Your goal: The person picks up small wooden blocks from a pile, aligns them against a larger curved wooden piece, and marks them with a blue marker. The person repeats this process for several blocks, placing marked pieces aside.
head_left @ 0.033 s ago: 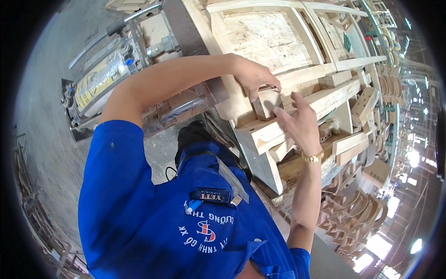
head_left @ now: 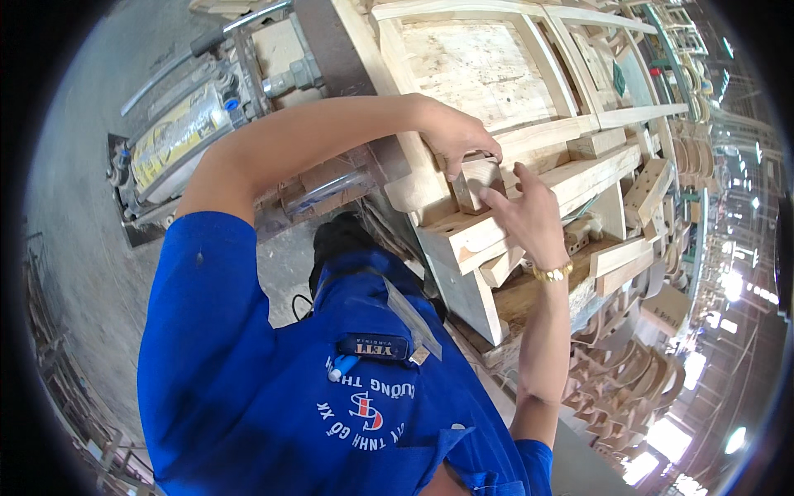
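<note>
A small wooden block (head_left: 479,187) sits on a pale wood rail at the near end of the timber frame (head_left: 430,207). My left hand (head_left: 457,140) reaches over from the left, its thumb along the block's left side and its fingers curled over the far edge. On the right, my right hand (head_left: 531,217) has its fingers spread, with the thumb tip at or very near the block's right face. Whether that thumb presses on the wood I cannot tell.
A metal cylinder machine (head_left: 182,140) stands on the floor to the left. Drilled wooden pieces (head_left: 648,192) lie right of the frame. Several curved wooden parts (head_left: 633,376) are stacked farther right, by a cardboard box (head_left: 666,309).
My right hand has shifted very slightly left, toward the block. My left hand and the block look unmoved.
</note>
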`<state>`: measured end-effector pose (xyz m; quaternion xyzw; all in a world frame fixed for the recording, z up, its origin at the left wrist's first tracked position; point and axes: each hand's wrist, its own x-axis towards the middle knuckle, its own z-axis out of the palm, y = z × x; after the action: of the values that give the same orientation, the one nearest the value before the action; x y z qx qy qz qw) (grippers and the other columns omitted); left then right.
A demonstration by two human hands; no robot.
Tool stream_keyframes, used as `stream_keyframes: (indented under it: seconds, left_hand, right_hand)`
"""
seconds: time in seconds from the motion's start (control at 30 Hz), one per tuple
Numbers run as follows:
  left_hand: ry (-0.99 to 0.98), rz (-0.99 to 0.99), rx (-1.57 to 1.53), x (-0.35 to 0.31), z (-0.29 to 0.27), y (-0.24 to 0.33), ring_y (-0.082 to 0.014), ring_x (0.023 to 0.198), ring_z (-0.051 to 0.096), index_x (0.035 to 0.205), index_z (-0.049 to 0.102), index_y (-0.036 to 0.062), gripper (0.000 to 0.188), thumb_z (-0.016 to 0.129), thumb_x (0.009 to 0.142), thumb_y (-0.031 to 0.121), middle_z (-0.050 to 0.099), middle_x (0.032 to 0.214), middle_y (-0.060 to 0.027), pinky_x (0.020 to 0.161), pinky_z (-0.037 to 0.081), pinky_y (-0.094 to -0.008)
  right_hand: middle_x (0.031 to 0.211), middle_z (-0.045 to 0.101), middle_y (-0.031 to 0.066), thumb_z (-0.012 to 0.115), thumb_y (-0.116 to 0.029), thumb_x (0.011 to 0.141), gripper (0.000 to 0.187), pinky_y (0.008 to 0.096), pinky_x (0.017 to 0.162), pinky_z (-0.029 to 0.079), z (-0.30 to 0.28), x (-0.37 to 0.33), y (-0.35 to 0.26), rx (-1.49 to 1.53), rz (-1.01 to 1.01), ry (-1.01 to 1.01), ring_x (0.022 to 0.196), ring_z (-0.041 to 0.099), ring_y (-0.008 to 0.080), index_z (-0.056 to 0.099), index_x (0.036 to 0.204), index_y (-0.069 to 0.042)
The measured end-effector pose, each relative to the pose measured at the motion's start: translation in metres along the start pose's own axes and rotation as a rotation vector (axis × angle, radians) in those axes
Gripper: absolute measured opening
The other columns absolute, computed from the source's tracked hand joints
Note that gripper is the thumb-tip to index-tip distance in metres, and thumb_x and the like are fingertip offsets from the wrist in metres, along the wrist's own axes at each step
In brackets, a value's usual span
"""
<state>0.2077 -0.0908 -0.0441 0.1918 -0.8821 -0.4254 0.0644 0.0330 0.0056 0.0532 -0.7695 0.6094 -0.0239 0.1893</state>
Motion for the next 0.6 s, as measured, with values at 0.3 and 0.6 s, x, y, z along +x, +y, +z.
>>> stream_keyframes:
  seconds: [0.3,0.6]
  left_hand:
    - [-0.108,-0.142,-0.180,-0.008,-0.038,0.005,-0.0222,0.096,0.062,0.118,0.062,0.0005,0.043,0.071,0.079,0.015,0.066,0.107,-0.0148,0.084,0.049,-0.0314]
    - [-0.074,-0.366,-0.382,0.002,-0.057,-0.014,-0.0232,0.068,0.066,0.091,0.066,-0.0059,0.024,0.061,0.087,0.017,0.067,0.081,-0.0151,0.058,0.055,-0.0315]
  right_hand:
    - [0.079,0.066,0.0223,0.072,-0.031,0.067,0.045,0.0444,0.072,0.052,0.011,0.030,0.000,-0.169,0.079,-0.074,0.079,0.065,0.0386,0.061,0.097,0.001]
    - [0.081,0.066,0.0225,0.073,-0.032,0.068,0.054,0.0416,0.070,0.053,0.016,0.029,-0.004,-0.148,0.035,-0.109,0.077,0.066,0.0368,0.060,0.105,0.005]
